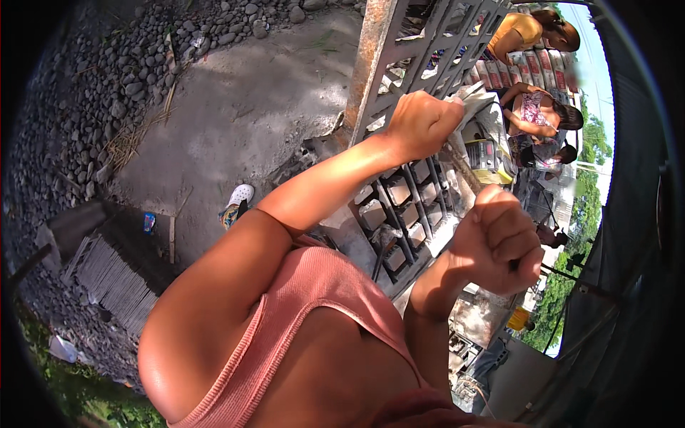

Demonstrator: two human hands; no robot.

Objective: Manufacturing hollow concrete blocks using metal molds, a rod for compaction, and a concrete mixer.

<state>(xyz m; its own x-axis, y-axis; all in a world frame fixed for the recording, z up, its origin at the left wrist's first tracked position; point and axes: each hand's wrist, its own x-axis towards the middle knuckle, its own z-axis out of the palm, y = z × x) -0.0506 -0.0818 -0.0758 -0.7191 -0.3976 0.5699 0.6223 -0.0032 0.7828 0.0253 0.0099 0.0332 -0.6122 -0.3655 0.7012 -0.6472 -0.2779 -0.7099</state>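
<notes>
The stony ground (135,89) is the widest thing, and it fades into the dark rim. The grey lattice (410,68) is cut by the top edge. The right hand (499,239) is clenched, and the left hand (422,125) also; what they grasp, I cannot tell. Between them shows a narrow bar (462,168), its lower end hidden by the right hand.

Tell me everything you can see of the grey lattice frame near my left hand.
The grey lattice frame looks rigid, perhaps metal, with crossing bars around four-sided openings. A rusty-brown strip runs along its left side. It stands aslant at the picture's upper middle and is cut off by the top edge. Your left hand is closed in front of its lower part; whether they touch, I cannot tell.
</notes>
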